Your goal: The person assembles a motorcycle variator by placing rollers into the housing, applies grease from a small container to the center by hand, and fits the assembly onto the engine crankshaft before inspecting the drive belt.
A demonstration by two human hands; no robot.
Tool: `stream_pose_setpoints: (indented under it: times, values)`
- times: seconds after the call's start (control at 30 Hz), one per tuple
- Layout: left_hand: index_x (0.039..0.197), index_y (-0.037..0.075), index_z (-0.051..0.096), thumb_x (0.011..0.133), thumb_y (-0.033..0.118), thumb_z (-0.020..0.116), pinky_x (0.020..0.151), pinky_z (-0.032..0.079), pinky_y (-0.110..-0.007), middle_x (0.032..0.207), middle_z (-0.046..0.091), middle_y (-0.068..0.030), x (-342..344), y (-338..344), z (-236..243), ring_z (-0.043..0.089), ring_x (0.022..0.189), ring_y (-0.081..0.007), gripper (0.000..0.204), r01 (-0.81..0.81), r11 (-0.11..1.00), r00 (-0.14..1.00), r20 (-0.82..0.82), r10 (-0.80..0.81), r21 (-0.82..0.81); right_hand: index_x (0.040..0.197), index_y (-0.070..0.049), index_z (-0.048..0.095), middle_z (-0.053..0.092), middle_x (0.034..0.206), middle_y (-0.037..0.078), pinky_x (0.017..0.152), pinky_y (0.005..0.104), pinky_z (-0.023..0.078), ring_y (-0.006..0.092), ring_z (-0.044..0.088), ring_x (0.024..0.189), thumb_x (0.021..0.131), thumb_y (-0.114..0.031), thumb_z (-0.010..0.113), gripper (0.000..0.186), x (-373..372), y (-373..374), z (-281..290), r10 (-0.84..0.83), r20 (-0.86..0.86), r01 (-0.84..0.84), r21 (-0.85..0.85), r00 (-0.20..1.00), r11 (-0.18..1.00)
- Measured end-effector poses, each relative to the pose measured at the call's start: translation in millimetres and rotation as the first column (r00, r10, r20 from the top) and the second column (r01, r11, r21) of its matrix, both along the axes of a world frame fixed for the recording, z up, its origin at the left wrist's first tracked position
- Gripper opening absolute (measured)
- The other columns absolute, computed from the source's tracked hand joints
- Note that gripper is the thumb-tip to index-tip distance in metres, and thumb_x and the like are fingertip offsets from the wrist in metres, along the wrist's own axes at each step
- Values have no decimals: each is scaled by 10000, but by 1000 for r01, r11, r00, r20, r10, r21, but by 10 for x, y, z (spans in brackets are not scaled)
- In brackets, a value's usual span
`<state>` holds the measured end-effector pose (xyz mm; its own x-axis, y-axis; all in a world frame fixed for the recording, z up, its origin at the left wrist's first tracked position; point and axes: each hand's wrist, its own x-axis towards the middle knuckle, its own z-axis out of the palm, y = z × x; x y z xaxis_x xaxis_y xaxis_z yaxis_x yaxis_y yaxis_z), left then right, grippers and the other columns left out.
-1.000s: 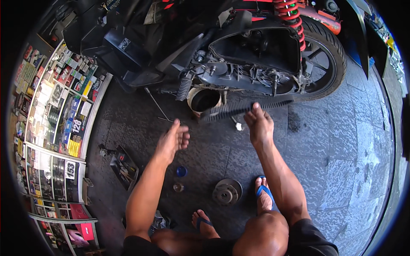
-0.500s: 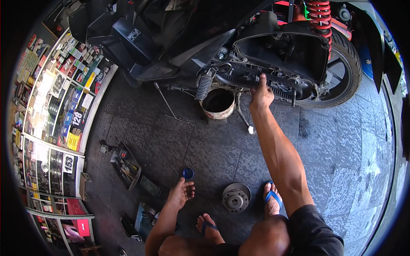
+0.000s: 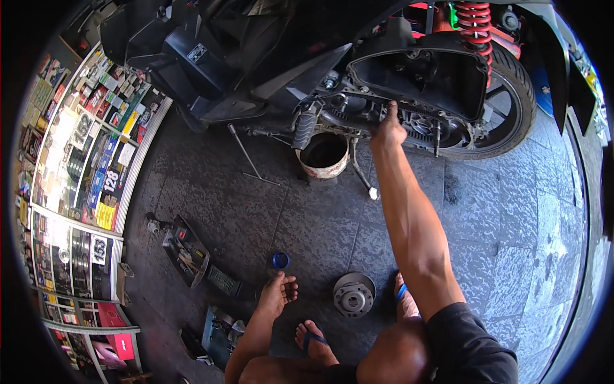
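My right hand (image 3: 388, 131) reaches out to the opened drive case (image 3: 419, 83) of a dark scooter. Its thumb points up and lies over the toothed black drive belt (image 3: 417, 136); the fingers curl behind the belt, largely hidden. Low in front of my knees, my left hand (image 3: 277, 296) holds nothing, its fingers loosely bent and apart. Just beyond its fingertips sits a small round blue cap or dish (image 3: 281, 260) on the floor. A round metal pulley-like part (image 3: 354, 297) lies between my feet.
A container with a dark inside (image 3: 323, 168) stands under the scooter, beside the stand leg (image 3: 363, 173). A T-handle wrench (image 3: 245, 152) lies left of it. Nearer are a tool tray (image 3: 187, 253), a ribbed dark piece (image 3: 224, 280) and a blue box (image 3: 220, 333). Glass display shelves (image 3: 77, 173) line the left.
My right thumb has moved slightly up and in toward the case, and the belt near it has shifted. My left hand has shifted a little right and down. The view has moved slightly.
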<state>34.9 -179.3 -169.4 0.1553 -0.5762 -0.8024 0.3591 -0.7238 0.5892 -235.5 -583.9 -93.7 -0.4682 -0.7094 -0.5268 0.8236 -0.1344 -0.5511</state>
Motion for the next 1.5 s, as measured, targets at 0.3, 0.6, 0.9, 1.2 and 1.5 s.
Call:
stream_pose_setpoints:
  times: [0.3, 0.6, 0.9, 1.2, 1.5]
  values:
    - [1059, 41, 632, 986, 473, 527, 702, 538, -347, 856, 665, -78, 7, 77, -89, 642, 744, -192, 451, -41, 999, 999, -16, 41, -8, 899, 41, 663, 688, 888, 119, 720, 437, 548, 256, 609, 724, 763, -462, 835, 550, -64, 109, 82, 66, -67, -57, 135, 996, 989]
    - [1059, 48, 633, 989, 470, 525, 702, 542, -347, 856, 665, -78, 2, 95, -103, 644, 750, -186, 441, -38, 999, 999, -2, 38, -14, 906, 126, 657, 695, 922, 177, 734, 402, 520, 271, 608, 758, 706, -642, 793, 806, -74, 93, 112, 340, -297, -182, 452, 893, 873]
    - [1070, 55, 634, 996, 462, 513, 716, 543, -345, 862, 664, -74, -134, 15, -170, 644, 757, -184, 432, -2, 1000, 999, -32, 2, -4, 1041, 65, 611, 680, 1006, 171, 664, 429, 521, 274, 624, 777, 787, -591, 753, 718, -337, -157, -363, 323, -356, -202, 335, 877, 920]
    - [1075, 57, 636, 994, 466, 515, 721, 537, -336, 886, 660, -71, -77, 115, -205, 640, 792, -181, 434, -45, 999, 999, -23, 46, 15, 992, -4, 580, 616, 995, 104, 883, 343, 558, 240, 621, 935, 1016, -82, 469, 138, -139, -84, 89, 189, 323, -64, -362, 927, 930]
    - [1031, 53, 647, 973, 420, 572, 613, 527, -306, 815, 663, -71, 39, 539, -334, 637, 675, -167, 378, -160, 987, 981, 115, 159, -4, 956, -65, 522, 645, 951, 134, 725, 332, 542, 239, 629, 805, 929, -7, 551, 69, 61, 429, -301, 578, -135, -590, -289, 805, 754]
